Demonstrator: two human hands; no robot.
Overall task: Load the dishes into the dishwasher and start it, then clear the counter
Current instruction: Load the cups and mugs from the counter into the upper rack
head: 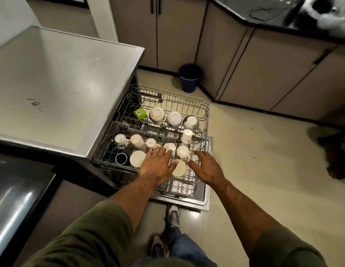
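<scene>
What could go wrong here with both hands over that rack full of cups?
1. The left hand and right hand reach among closely packed upturned cups; a knuckle could knock one over or chip it against its neighbour.
2. The rack is pulled fully out over the open door; a hard push could rattle the cups together.
3. A shoe stands right at the door's edge, so tripping seems possible.

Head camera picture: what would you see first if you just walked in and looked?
First, the pulled-out dishwasher rack in the middle, full of pale cups turned upside down, with one small green thing at its far left. Right over its near edge, the left hand and right hand reach with fingers spread around a cream bowl. A blue bucket stands on the floor behind.
</scene>
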